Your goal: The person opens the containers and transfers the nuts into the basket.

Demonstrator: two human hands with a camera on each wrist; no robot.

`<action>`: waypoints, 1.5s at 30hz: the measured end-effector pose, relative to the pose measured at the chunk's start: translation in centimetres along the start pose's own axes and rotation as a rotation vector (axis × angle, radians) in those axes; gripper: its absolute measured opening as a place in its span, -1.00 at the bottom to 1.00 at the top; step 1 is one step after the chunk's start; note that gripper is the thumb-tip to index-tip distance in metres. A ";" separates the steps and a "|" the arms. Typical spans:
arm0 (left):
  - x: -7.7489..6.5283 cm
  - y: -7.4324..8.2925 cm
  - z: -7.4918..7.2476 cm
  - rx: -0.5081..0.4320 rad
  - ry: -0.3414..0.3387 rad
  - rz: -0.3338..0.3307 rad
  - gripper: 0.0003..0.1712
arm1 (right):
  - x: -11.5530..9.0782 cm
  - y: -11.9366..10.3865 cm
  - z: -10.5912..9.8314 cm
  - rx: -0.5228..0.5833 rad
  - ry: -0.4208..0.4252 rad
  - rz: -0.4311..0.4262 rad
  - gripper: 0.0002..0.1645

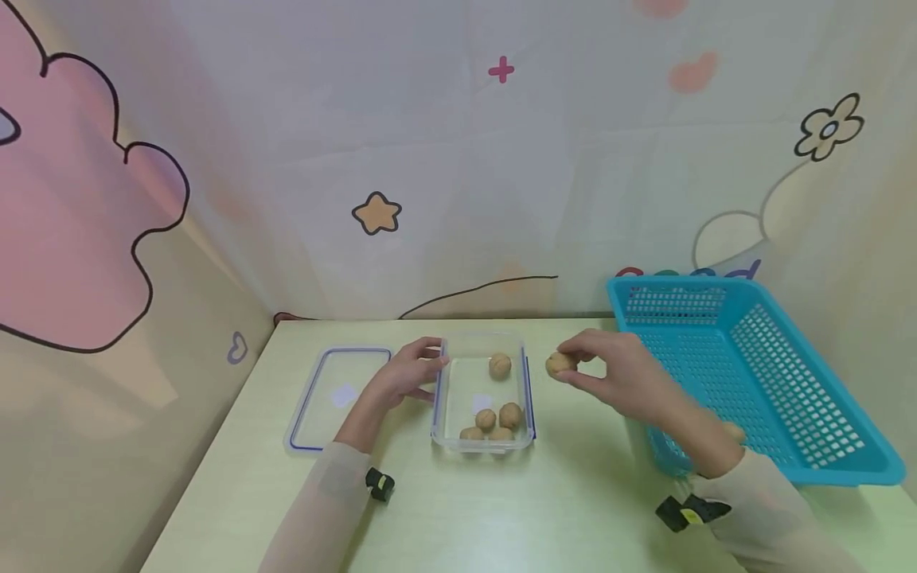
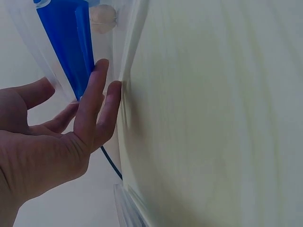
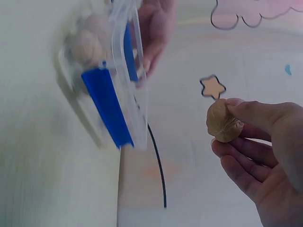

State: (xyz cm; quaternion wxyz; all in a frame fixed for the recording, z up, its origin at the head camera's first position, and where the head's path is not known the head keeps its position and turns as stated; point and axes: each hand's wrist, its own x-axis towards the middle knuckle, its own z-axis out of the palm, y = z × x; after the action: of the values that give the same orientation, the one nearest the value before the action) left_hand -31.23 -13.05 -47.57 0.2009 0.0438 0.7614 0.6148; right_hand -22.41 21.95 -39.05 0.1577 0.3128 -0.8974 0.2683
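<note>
A walnut [image 1: 559, 365] is pinched between the thumb and fingers of my right hand [image 1: 625, 374], just right of the clear plastic container [image 1: 458, 442]. The right wrist view shows that walnut [image 3: 222, 122] at the fingertips. Inside the container lie several walnuts: one [image 1: 500, 366] toward the back, the others [image 1: 511, 415] grouped at the near end. My left hand [image 1: 408, 372] rests against the container's left side. In the left wrist view its fairly straight fingers [image 2: 90, 104] lie beside the blue side latch [image 2: 71, 42], with the thumb near the rim.
A clear lid [image 1: 304, 414] with a blue seal lies on the table left of the container. At the right stands a blue plastic basket [image 1: 860, 434], partly behind my right forearm; a walnut [image 1: 734, 432] shows in it. A printed cloth hangs along the table's back edge.
</note>
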 end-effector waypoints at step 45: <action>0.0 -0.2 0.0 -0.004 -0.006 0.015 -0.37 | -8.1 9.3 -3.2 -0.075 -0.018 0.356 -0.63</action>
State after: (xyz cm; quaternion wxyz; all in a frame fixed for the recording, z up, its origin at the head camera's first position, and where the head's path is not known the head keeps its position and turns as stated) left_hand -31.22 -13.13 -47.80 0.1985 0.0510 0.7591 0.6179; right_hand -21.90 33.83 -43.68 0.1112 0.1453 -0.9493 0.2557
